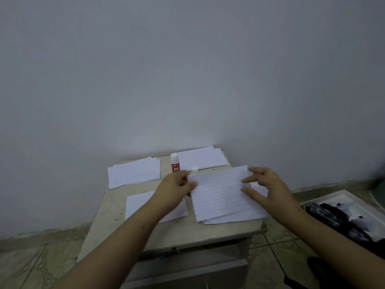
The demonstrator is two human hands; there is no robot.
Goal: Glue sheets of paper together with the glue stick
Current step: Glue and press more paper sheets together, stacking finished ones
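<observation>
Left hand (175, 187) pinches the lined sheet (220, 195) at its 9 o'clock edge, right hand (264, 188) spread loose at 3 o'clock above the surface (112, 207); light, floppy, crease-prone, so keep holding opposite edges, glue stick (175, 163) upright at 11 o'clock.

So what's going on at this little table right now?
A person is working with paper at a small beige wooden table. The left hand grips the left edge of a white lined sheet of paper on a stack, while the right hand touches its right side with spread fingers. A red-and-white glue stick stands upright behind, untouched. Other white paper stacks lie nearby.
</observation>
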